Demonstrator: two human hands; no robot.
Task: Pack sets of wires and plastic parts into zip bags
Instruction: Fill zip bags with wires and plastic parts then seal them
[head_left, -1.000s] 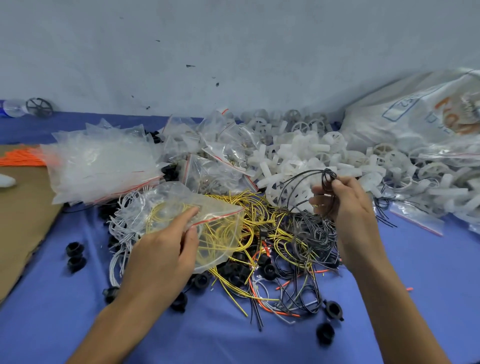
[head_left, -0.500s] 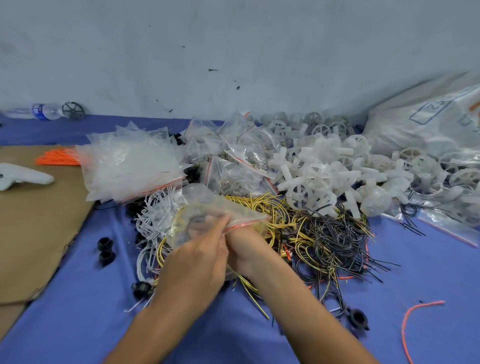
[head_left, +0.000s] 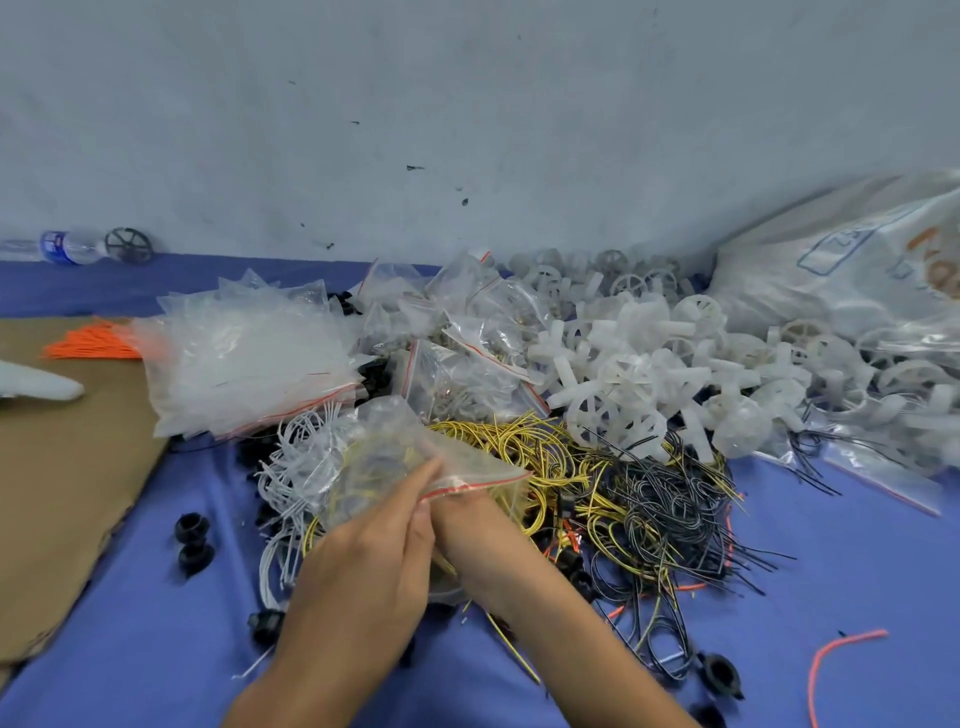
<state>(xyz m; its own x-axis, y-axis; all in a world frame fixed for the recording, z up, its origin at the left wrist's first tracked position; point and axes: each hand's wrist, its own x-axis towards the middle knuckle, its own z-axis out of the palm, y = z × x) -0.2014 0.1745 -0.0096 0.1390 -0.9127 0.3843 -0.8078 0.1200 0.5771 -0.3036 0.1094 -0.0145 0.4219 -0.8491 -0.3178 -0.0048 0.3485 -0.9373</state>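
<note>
**Zip bag held at its mouth by both hands**

The left hand (head_left: 363, 577) pinches the red-striped mouth edge of the zip bag (head_left: 384, 457) between thumb and fingers. The right hand (head_left: 475, 525) lies against it. Its fingers are hidden behind the bag mouth and the left hand, so their grip cannot be determined.

The bag is thin, clear, crinkled film, and looped yellow wire shows through it. It sits directly ahead of both hands, on top of the wire heap.

- Left of the bag: white wires (head_left: 291, 467), thin and looped.
- Right of the bag: yellow wires (head_left: 519, 447), then tangled black wires (head_left: 670, 509).
- On the blue cloth (head_left: 857, 571): small round black caps (head_left: 193, 540).
- Behind the heap: a stack of empty bags (head_left: 244, 364), flat and translucent, and white plastic parts (head_left: 649, 374), matte spoked wheels and cross shapes.
- Far left: brown cardboard (head_left: 62, 467), lying flat.
</note>
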